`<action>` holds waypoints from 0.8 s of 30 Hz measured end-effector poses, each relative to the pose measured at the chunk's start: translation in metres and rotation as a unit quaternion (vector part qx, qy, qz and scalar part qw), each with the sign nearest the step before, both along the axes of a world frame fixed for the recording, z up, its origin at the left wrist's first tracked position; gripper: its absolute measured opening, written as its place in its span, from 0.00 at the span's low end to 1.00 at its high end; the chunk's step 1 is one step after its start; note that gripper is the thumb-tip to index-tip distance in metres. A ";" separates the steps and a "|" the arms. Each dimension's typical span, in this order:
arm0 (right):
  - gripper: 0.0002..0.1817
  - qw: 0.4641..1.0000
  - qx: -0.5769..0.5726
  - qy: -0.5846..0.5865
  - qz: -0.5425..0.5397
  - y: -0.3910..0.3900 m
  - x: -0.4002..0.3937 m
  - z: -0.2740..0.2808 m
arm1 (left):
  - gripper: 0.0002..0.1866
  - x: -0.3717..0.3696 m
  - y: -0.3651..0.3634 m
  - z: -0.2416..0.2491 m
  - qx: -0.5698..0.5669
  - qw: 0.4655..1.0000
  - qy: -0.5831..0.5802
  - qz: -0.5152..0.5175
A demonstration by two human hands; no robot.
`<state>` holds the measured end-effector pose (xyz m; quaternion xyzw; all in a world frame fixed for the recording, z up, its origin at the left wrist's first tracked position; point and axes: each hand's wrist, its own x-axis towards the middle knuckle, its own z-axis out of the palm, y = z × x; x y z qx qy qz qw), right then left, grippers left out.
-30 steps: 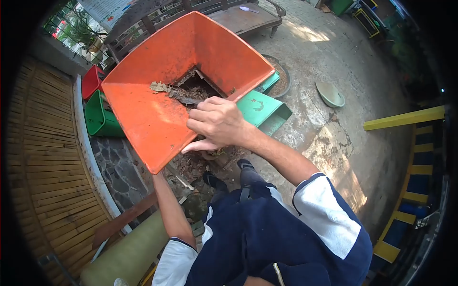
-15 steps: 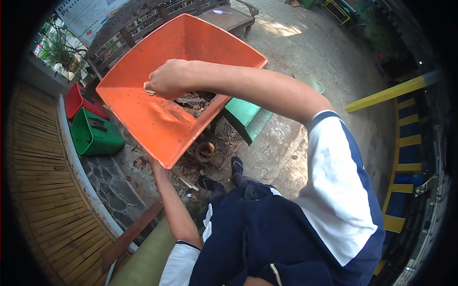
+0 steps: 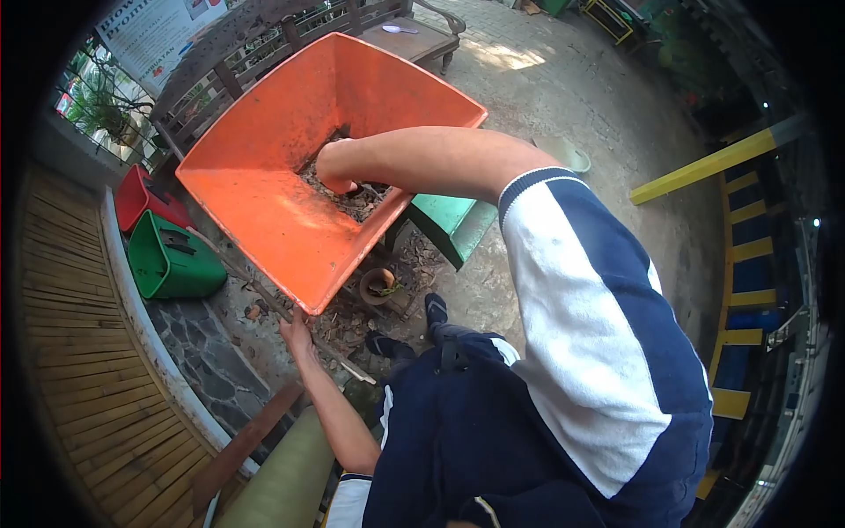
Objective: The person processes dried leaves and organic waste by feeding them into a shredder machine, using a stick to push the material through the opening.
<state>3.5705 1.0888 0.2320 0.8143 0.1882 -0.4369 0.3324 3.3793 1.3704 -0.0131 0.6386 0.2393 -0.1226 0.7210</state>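
Observation:
My right hand reaches down into the orange hopper, at the dry leaves in its bottom opening. Its fingers are mostly hidden by the hand itself and the leaves. Below the hopper's near corner, my left hand is closed around a long thin wooden stick, which slants down to the right past my arm. A green metal chute juts out from the hopper's right side.
Red and green bins lie at the left by a bamboo wall. A clay pot stands under the hopper among fallen leaves. Behind is a wooden bench; a yellow beam is at the right.
My right hand has moved from above the hopper's sloping wall down into the leaves. My left hand has come out from under the hopper's edge, and the stick has shifted downward.

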 end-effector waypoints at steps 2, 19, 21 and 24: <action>0.29 0.999 0.052 -0.007 -0.002 -0.012 0.004 0.004 | 0.19 0.002 -0.004 0.001 0.000 1.000 0.020 -0.006; 0.24 0.703 0.543 -0.453 0.073 -0.047 -0.185 0.070 | 0.15 0.031 -0.011 0.069 -0.013 1.000 -0.019 -0.010; 0.23 0.678 0.561 -0.471 0.065 -0.049 -0.184 0.065 | 0.15 0.019 -0.001 0.074 -0.068 0.998 0.013 -0.005; 0.21 0.654 0.582 -0.479 0.063 -0.049 -0.184 0.064 | 0.15 -0.015 0.019 0.080 -0.035 0.999 0.015 0.017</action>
